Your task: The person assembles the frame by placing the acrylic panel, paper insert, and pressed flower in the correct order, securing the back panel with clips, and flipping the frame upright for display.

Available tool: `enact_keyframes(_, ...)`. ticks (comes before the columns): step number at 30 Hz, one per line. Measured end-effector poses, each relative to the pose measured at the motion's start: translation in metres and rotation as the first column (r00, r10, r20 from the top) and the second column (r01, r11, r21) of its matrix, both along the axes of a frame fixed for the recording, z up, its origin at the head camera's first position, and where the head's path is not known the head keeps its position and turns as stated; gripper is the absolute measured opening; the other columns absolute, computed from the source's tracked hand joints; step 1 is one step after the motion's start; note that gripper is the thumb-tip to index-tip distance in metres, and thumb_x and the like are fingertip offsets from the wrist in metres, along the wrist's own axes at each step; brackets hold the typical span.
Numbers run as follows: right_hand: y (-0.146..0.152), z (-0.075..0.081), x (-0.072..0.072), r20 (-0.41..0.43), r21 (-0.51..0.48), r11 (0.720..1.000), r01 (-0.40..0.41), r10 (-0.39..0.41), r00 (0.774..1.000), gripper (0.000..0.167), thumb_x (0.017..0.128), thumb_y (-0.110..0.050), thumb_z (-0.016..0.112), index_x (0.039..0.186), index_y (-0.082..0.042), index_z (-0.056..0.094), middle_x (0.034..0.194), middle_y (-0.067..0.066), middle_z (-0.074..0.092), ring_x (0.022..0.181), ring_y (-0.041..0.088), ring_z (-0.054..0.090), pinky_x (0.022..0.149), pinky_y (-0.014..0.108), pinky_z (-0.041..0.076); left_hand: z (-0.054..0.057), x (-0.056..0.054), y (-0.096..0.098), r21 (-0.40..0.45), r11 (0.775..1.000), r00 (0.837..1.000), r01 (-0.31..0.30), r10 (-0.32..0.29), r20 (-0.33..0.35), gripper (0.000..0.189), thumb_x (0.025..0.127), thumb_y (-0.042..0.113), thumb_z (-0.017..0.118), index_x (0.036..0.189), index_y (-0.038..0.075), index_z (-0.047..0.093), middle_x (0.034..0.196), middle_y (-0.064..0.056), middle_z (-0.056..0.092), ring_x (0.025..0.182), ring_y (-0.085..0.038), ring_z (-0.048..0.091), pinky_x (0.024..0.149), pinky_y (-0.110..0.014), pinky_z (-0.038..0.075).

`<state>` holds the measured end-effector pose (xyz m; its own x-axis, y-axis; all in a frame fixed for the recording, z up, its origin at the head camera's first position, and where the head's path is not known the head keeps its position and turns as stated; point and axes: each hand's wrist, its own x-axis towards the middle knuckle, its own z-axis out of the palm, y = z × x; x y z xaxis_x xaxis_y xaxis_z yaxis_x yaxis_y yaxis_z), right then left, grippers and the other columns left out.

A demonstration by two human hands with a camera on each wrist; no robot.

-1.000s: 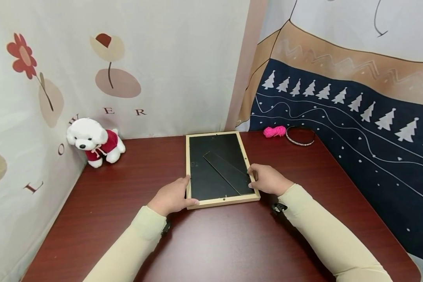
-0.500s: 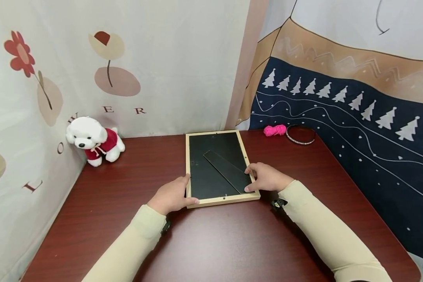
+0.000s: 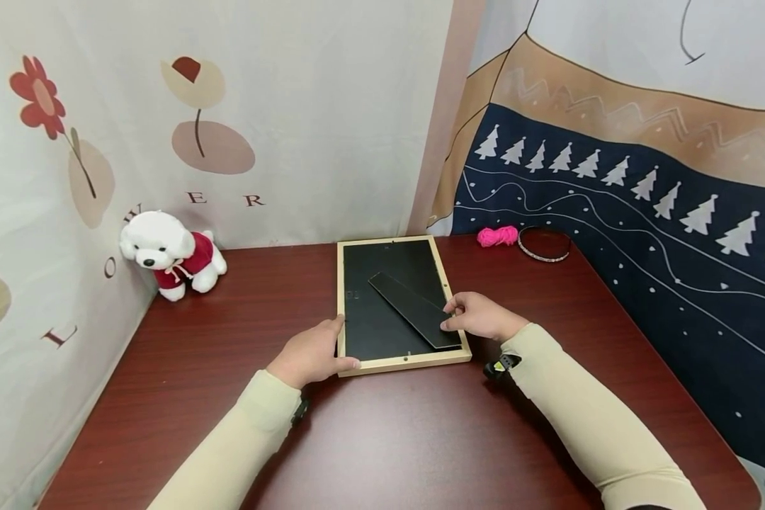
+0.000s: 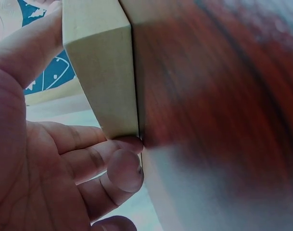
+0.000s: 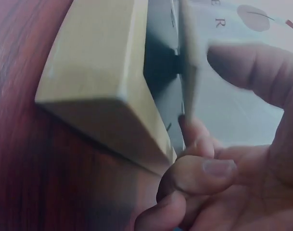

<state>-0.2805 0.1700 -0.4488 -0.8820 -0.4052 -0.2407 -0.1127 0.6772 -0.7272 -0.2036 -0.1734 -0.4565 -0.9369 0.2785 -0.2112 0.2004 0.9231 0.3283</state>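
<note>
A picture frame [image 3: 389, 365] with a light wooden border lies face down on the table, its black backing upward. My left hand [image 3: 309, 354] holds its near left corner, the thumb along the near edge and fingers at the left side. In the left wrist view, curled fingers meet the wooden frame [image 4: 100, 77] low on its side. Slanting across the backing is a black easel stand [image 3: 414, 308], its near end tilted up. My right hand [image 3: 481, 316] grips the stand's right edge. The right wrist view shows the raised stand [image 5: 188, 67] between thumb and fingers, apart from the backing.
On the reddish-brown table [image 3: 261, 290], a white toy dog [image 3: 172, 255] in a red top sits at the back left. A pink yarn bundle [image 3: 497, 236] and a headband [image 3: 542, 259] lie at the back right. Printed cloths [image 3: 306, 127] line the back and sides.
The stand's near end has risen from the backing, with the right hand's fingers moving onto its edge and slightly upward. The left hand stays at the frame's corner.
</note>
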Motion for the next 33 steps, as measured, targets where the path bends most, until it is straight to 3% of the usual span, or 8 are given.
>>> enact_keyframes(4, 0.009, 0.002, -0.001, -0.044, -0.011, 1.0, -0.026, 0.026, 0.999, 0.029, 0.097, -0.007, 0.062, 0.123, 0.002, 0.072, 0.112, 0.015, 0.07, 0.098, 0.025, 0.062, 0.084, 0.036, 0.054, 0.001, 0.0, 0.0, 0.003, 1.0, 1.0, -0.001, 0.001, 0.005, 0.103, 0.09, 0.051, 0.081, 0.162, -0.004, 0.033, 0.161, -0.027, 0.044, 0.147, -0.04, 0.048, 0.115, -0.054, 0.046)
enact_keyframes(6, 0.013, 0.001, -0.002, -0.055, -0.009, 1.0, -0.024, 0.023, 0.998, 0.03, 0.097, -0.003, 0.06, 0.124, 0.001, 0.072, 0.106, 0.014, 0.071, 0.091, 0.024, 0.063, 0.08, 0.035, 0.054, 0.002, 0.0, 0.0, -0.001, 1.0, 1.0, -0.002, 0.002, 0.006, 0.103, 0.09, 0.051, 0.081, 0.163, -0.004, 0.033, 0.161, -0.027, 0.044, 0.147, -0.04, 0.047, 0.115, -0.054, 0.045)
enact_keyframes(10, 0.015, -0.004, -0.007, -0.049, 0.018, 1.0, 0.005, -0.005, 0.999, 0.023, 0.097, -0.005, 0.063, 0.118, -0.001, 0.072, 0.09, 0.01, 0.066, 0.076, 0.022, 0.058, 0.07, 0.034, 0.05, 0.002, 0.001, -0.002, -0.005, 1.0, 1.0, 0.001, -0.001, 0.0, 0.103, 0.09, 0.051, 0.081, 0.163, -0.004, 0.033, 0.161, -0.027, 0.044, 0.147, -0.04, 0.048, 0.115, -0.054, 0.046)
enact_keyframes(14, 0.011, -0.007, -0.013, -0.044, 0.053, 0.997, 0.049, -0.046, 0.998, 0.013, 0.095, -0.01, 0.068, 0.106, -0.003, 0.067, 0.09, 0.009, 0.064, 0.078, 0.022, 0.056, 0.069, 0.033, 0.048, 0.001, 0.0, -0.002, -0.008, 1.0, 1.0, 0.006, -0.006, -0.007, 0.103, 0.09, 0.051, 0.081, 0.162, -0.005, 0.033, 0.161, -0.027, 0.045, 0.146, -0.04, 0.048, 0.114, -0.054, 0.046)
enact_keyframes(20, 0.01, -0.008, -0.023, 0.016, 0.11, 0.991, 0.076, -0.078, 0.997, 0.016, 0.09, -0.012, 0.075, 0.095, -0.004, 0.062, 0.083, 0.008, 0.06, 0.076, 0.022, 0.053, 0.064, 0.032, 0.043, -0.001, 0.0, 0.0, 0.002, 1.0, 1.0, 0.001, -0.001, -0.001, 0.103, 0.09, 0.051, 0.082, 0.163, -0.004, 0.033, 0.161, -0.026, 0.045, 0.146, -0.04, 0.048, 0.113, -0.053, 0.047)
enact_keyframes(28, 0.015, -0.007, -0.031, 0.168, 0.123, 0.991, 0.046, -0.067, 0.983, 0.011, 0.089, -0.015, 0.065, 0.095, -0.006, 0.065, 0.063, 0.0, 0.051, 0.057, 0.014, 0.046, 0.051, 0.027, 0.036, -0.002, 0.0, 0.0, 0.002, 1.0, 1.0, 0.003, -0.003, 0.002, 0.104, 0.089, 0.051, 0.082, 0.163, -0.003, 0.033, 0.161, -0.027, 0.045, 0.146, -0.04, 0.048, 0.114, -0.053, 0.047)
enact_keyframes(33, 0.013, -0.008, -0.035, 0.129, 0.145, 0.989, 0.043, -0.062, 0.99, 0.014, 0.089, -0.02, 0.07, 0.09, -0.006, 0.066, 0.068, 0.001, 0.053, 0.062, 0.016, 0.049, 0.054, 0.028, 0.039, -0.001, 0.0, 0.0, -0.003, 1.0, 1.0, 0.005, -0.005, 0.001, 0.104, 0.089, 0.051, 0.082, 0.163, -0.004, 0.033, 0.161, -0.027, 0.045, 0.147, -0.04, 0.048, 0.114, -0.054, 0.047)
